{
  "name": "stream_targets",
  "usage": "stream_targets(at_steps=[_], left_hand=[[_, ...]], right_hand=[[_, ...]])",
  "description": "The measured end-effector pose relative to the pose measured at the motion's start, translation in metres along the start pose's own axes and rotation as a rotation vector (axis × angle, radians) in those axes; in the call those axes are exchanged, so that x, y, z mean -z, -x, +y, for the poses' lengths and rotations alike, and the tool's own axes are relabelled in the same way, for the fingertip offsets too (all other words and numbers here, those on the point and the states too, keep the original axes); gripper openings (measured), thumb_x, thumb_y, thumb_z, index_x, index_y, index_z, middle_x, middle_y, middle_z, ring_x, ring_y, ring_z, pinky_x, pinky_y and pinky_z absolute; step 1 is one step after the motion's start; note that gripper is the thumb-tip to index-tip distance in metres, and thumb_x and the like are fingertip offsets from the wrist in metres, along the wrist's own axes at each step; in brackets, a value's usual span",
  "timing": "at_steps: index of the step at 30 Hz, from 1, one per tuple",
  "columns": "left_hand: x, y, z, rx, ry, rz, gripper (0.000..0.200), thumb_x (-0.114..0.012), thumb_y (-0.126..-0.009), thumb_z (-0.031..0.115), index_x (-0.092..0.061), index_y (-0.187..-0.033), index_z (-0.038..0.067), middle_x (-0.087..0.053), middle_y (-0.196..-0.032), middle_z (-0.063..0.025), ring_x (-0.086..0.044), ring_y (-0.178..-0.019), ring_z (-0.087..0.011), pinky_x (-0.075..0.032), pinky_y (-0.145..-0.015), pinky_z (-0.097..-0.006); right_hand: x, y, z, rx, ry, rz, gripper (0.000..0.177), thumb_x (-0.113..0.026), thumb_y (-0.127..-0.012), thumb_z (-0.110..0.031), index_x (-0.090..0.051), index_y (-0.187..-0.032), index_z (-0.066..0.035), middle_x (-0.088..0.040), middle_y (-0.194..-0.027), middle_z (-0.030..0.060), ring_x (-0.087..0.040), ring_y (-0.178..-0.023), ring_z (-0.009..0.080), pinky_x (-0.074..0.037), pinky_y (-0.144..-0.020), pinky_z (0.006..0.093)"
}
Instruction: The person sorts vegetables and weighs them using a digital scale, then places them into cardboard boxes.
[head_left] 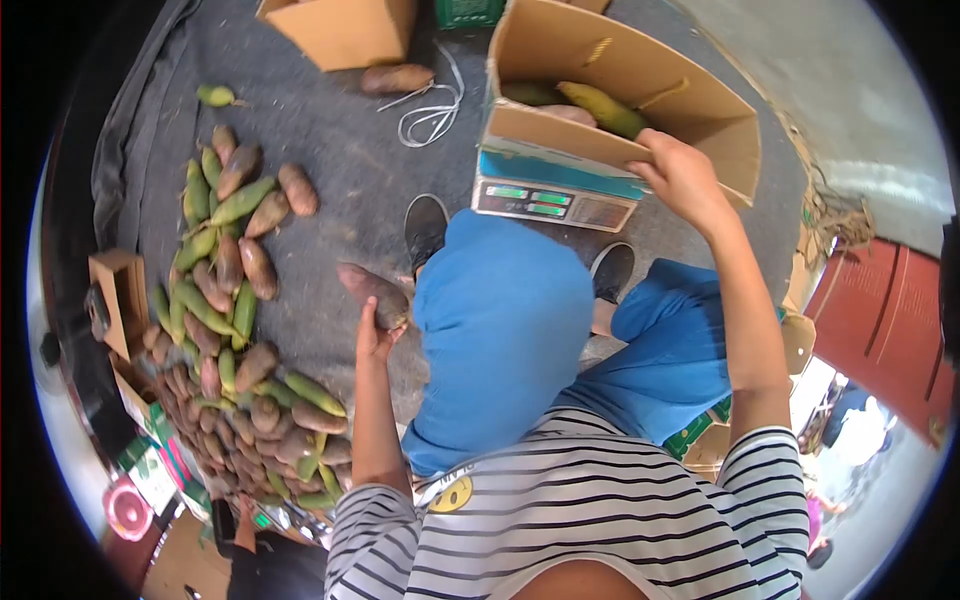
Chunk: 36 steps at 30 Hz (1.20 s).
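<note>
My left hand (382,332) is closed around the lower end of a reddish-brown, tapered vegetable (366,286), holding it beside my left knee. A cardboard box (570,138) stands on a digital scale (550,203) with green lit displays. My right hand (682,172) grips the box's near upper edge, thumb on the outside. Inside the box lie a long green vegetable (606,110) and a paler one partly hidden by the wall. To my left spreads a large pile of brown vegetables (258,268) mixed with green ones (206,308).
White string (438,118) lies on the dark floor near a single brown vegetable (397,78). Another cardboard box (345,35) and a green crate (468,12) stand farther ahead. A person's dark sleeve (280,567) shows beyond the pile at lower left.
</note>
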<state>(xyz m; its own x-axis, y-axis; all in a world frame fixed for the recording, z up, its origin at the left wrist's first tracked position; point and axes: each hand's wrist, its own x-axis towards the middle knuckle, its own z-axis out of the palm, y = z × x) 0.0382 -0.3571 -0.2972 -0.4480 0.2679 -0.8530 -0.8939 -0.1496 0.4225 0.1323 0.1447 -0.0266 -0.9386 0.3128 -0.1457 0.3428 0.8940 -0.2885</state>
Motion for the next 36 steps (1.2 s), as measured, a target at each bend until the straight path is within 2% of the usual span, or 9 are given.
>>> stream_targets(at_steps=[8, 14, 16, 17, 20, 26, 29, 31, 36], left_hand=[[-0.236, 0.101, 0.156, -1.071, -0.506, -0.365, 0.079, -0.075, -0.074, 0.030, -0.035, -0.135, -0.001, -0.048, -0.127, -0.0138, -0.050, -0.117, -0.0260, -0.042, -0.098, -0.0393], [-0.404, 0.132, 0.174, -1.636, -0.940, -0.581, 0.085, -0.081, -0.065, 0.029, -0.040, -0.133, 0.001, -0.050, -0.126, -0.0188, -0.049, -0.119, -0.0313, -0.040, -0.100, -0.0399], [-0.428, 0.121, 0.163, -1.700, -1.113, -0.662, 0.082, -0.081, -0.065, 0.028, -0.041, -0.132, 0.002, -0.050, -0.125, -0.0204, -0.048, -0.118, -0.0353, -0.039, -0.101, -0.0403], [-0.427, 0.123, 0.156, -1.620, -1.132, -0.672, 0.072, -0.078, -0.072, 0.023, -0.043, -0.132, 0.003, -0.050, -0.126, -0.0156, -0.050, -0.119, -0.0287, -0.041, -0.099, -0.0355], [-0.395, 0.113, 0.154, -1.707, -1.095, -0.439, 0.062, -0.075, -0.075, 0.020, -0.048, -0.129, 0.003, -0.053, -0.123, -0.0144, -0.053, -0.116, -0.0267, -0.043, -0.097, -0.0361], [-0.195, 0.060, 0.106, -1.031, -1.072, 0.090, 0.043, -0.068, -0.084, 0.017, -0.054, -0.123, 0.004, -0.058, -0.113, -0.0105, -0.058, -0.103, -0.0191, -0.046, -0.087, -0.0313], [-0.057, 0.045, 0.053, -0.830, -1.222, 0.339, 0.046, -0.068, -0.082, 0.021, -0.053, -0.120, 0.001, -0.058, -0.114, -0.0148, -0.058, -0.102, -0.0256, -0.047, -0.087, -0.0352], [0.036, 0.048, 0.016, -0.738, -1.288, 0.541, 0.050, -0.068, -0.080, 0.026, -0.053, -0.119, 0.000, -0.056, -0.114, -0.0187, -0.057, -0.102, -0.0310, -0.045, -0.090, -0.0400], [0.192, 0.095, -0.013, -0.022, -1.235, 1.161, 0.075, -0.071, -0.070, 0.039, -0.045, -0.126, -0.004, -0.053, -0.119, -0.0251, -0.054, -0.111, -0.0386, -0.044, -0.096, -0.0438]], right_hand=[[-0.002, 0.001, 0.003, -0.001, -0.002, -0.019, 0.021, -0.063, -0.083, -0.019, -0.054, -0.094, -0.003, -0.062, -0.088, 0.0171, -0.060, -0.085, 0.0373, -0.047, -0.071, 0.0457], [-0.005, 0.003, 0.005, 0.044, -0.015, 0.038, 0.021, -0.064, -0.083, -0.019, -0.053, -0.089, -0.003, -0.062, -0.087, 0.0171, -0.060, -0.084, 0.0372, -0.047, -0.070, 0.0468], [-0.008, 0.005, 0.005, 0.077, -0.029, 0.090, 0.021, -0.064, -0.083, -0.020, -0.052, -0.089, -0.003, -0.062, -0.087, 0.0170, -0.060, -0.083, 0.0372, -0.047, -0.070, 0.0469], [-0.007, 0.004, 0.005, 0.072, -0.024, 0.067, 0.021, -0.064, -0.083, -0.019, -0.053, -0.091, -0.003, -0.062, -0.088, 0.0168, -0.060, -0.085, 0.0369, -0.047, -0.071, 0.0464], [-0.004, 0.005, 0.005, 0.050, -0.007, 0.026, 0.022, -0.064, -0.083, -0.019, -0.053, -0.095, -0.005, -0.062, -0.089, 0.0164, -0.060, -0.087, 0.0366, -0.047, -0.072, 0.0456], [-0.007, 0.001, 0.011, 0.049, 0.064, 0.020, 0.026, -0.065, -0.082, -0.021, -0.054, -0.097, -0.004, -0.062, -0.092, 0.0178, -0.060, -0.090, 0.0377, -0.047, -0.075, 0.0464], [-0.009, 0.003, 0.007, 0.057, 0.020, 0.071, 0.028, -0.066, -0.082, -0.023, -0.055, -0.099, -0.004, -0.062, -0.095, 0.0188, -0.060, -0.092, 0.0385, -0.048, -0.076, 0.0456], [-0.014, 0.001, 0.016, 0.126, 0.060, 0.074, 0.037, -0.066, -0.083, -0.024, -0.055, -0.113, -0.004, -0.063, -0.103, 0.0201, -0.060, -0.096, 0.0372, -0.048, -0.076, 0.0420], [-0.005, -0.002, 0.001, -0.002, -0.036, -0.057, 0.026, -0.061, -0.088, -0.020, -0.054, -0.108, -0.004, -0.061, -0.091, 0.0202, -0.059, -0.083, 0.0367, -0.046, -0.072, 0.0373]])
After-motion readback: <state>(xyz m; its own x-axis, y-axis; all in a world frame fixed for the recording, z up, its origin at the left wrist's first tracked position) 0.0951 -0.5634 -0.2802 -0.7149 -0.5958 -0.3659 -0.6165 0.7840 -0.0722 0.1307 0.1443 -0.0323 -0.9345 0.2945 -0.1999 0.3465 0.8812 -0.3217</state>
